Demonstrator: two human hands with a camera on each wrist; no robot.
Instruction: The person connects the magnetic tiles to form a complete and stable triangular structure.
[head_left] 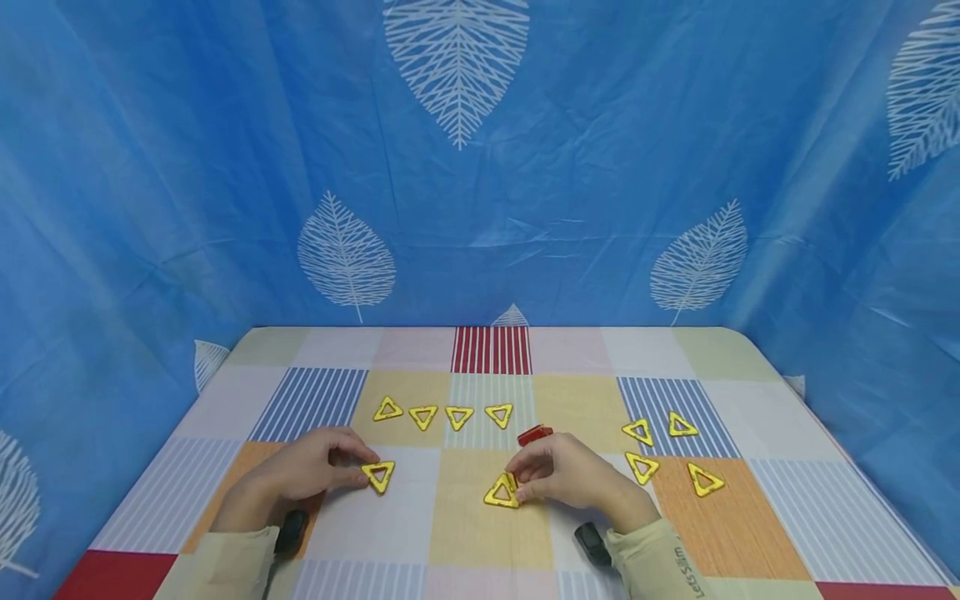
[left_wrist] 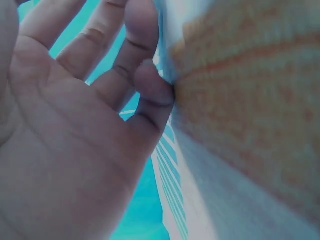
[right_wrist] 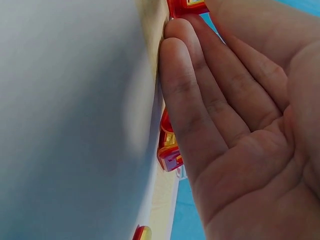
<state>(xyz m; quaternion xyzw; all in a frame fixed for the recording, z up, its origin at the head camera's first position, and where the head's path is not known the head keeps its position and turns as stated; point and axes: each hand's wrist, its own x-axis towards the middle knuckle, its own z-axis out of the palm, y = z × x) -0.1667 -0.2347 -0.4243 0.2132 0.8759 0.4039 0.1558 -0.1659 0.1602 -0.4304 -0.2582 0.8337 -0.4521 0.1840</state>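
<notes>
Light sleeves (head_left: 660, 560) and black wrist units (head_left: 592, 543) lie nearest, behind both grips. The right hand (head_left: 573, 477) has its fingers curled, with thumb and fingertips brought to a narrow gap at the right side of a yellow triangle (head_left: 501, 502); a thin yellow part stands under the fingertips, and I cannot tell whether it belongs to a separate piece. The left hand (head_left: 318, 462) pinches another triangle (head_left: 387, 478) by its left side, thumb and forefinger nearly together. Both triangles sit between the hands, above or on the checked tablecloth (head_left: 382, 533); I cannot tell whether the left one is raised. To the right of the right grip, four loose triangles (head_left: 642, 457) lie apart. Just beyond that grip is a red piece (head_left: 535, 434). Farther out, between the grips, four triangles form a row (head_left: 423, 408). A blue curtain (head_left: 525, 275) with white leaf prints stands behind everything.
</notes>
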